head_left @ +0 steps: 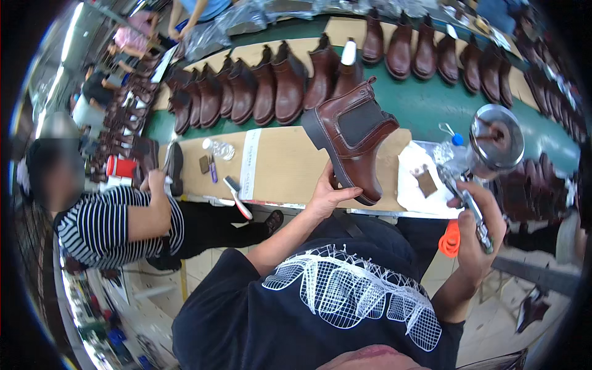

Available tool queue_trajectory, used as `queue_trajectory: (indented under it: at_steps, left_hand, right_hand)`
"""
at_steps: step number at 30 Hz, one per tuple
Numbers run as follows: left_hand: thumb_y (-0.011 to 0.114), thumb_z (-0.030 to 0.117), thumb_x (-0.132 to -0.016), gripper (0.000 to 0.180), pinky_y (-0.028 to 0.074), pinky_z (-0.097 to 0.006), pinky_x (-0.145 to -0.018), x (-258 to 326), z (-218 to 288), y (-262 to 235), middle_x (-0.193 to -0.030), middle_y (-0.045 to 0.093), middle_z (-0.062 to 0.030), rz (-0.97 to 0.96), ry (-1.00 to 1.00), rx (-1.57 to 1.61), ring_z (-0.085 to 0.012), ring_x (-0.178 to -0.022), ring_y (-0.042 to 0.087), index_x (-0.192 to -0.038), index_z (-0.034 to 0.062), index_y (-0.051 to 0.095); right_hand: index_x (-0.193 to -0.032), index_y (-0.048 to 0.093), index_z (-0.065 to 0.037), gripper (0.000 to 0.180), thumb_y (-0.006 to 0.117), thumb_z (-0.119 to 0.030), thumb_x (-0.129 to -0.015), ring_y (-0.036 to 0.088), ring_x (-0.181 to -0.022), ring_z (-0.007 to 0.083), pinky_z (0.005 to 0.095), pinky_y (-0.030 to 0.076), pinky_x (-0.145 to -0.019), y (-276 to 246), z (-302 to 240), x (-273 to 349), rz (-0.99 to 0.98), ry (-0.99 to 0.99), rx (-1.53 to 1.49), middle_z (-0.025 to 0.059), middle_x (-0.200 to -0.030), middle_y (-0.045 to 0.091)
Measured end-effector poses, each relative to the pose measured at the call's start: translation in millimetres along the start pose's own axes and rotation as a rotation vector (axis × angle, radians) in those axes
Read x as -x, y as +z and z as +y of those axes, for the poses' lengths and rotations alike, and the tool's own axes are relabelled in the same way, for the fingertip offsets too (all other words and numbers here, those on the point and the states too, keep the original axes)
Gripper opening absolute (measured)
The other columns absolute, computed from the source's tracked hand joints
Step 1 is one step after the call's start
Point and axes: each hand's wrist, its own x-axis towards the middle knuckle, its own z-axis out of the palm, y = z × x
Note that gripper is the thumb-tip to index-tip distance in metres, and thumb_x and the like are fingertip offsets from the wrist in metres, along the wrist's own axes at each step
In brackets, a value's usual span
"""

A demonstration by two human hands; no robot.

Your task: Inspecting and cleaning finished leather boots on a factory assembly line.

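A brown leather ankle boot (354, 139) with dark elastic side panels is tilted in the air over the workbench, toe down. My left hand (328, 196) grips it near the toe, thumb on the upper and fingers at the sole. On the right, my right hand (480, 225) is wrapped round the handle of a metal spray gun (464, 197), whose round shiny cup (496, 140) sits on top. The gun is apart from the boot. Beneath it lies a white cloth (412, 166) with a small brown square pad (425, 183) on it.
Rows of brown boots (290, 83) stand on the green bench (394, 92) beyond a cardboard sheet (280, 172). A clear bottle (219, 148), a brush (237, 196) and a purple-handled tool (213, 171) lie at left. A co-worker in stripes (117, 225) handles a shoe there. An orange coil (450, 239) hangs below the edge.
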Motion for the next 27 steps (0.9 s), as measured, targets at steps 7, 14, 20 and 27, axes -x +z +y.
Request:
queue_trajectory:
  at_steps: [7,14,20,27]
  left_hand:
    - [0.086,-0.001,-0.068,0.078,0.05,-0.035,-0.097,5,0,32,-0.122,0.054,-0.011,-0.001,0.064,-0.05,-0.0215,-0.113,0.058,-0.131,0.0005,0.041]
    - [0.09,0.005,-0.064,0.077,0.05,-0.036,-0.097,4,-7,22,-0.12,0.054,-0.0148,0.037,0.109,-0.274,-0.0226,-0.11,0.059,-0.124,-0.0025,0.043]
    - [0.089,0.003,-0.064,0.074,0.051,-0.035,-0.096,5,4,26,-0.119,0.054,-0.0152,0.025,0.115,-0.224,-0.0226,-0.109,0.06,-0.121,-0.0041,0.043]
    - [0.088,0.001,-0.064,0.074,0.051,-0.034,-0.095,1,3,27,-0.119,0.054,-0.0147,0.026,0.132,-0.265,-0.0227,-0.11,0.06,-0.122,-0.0039,0.042]
  right_hand:
    - [-0.104,0.068,0.002,0.028,0.072,-0.018,-0.085,0.062,-0.086,0.0189,0.0293,0.046,-0.08,-1,-19,-11,0.073,0.015,0.02,0.0103,-0.094,0.069]
    - [-0.105,0.068,0.001,0.03,0.074,-0.02,-0.084,0.06,-0.084,0.0168,0.0276,0.045,-0.077,2,-13,-14,0.082,0.009,-0.038,0.01,-0.092,0.069]
    - [-0.104,0.069,0.001,0.03,0.074,-0.022,-0.086,0.058,-0.08,0.0151,0.027,0.044,-0.075,3,-11,-15,0.074,0.037,-0.038,0.0089,-0.09,0.07]
    - [-0.104,0.069,-0.001,0.031,0.076,-0.022,-0.083,0.06,-0.08,0.0171,0.0291,0.044,-0.077,3,-12,-10,0.058,0.025,0.025,0.0088,-0.091,0.07]
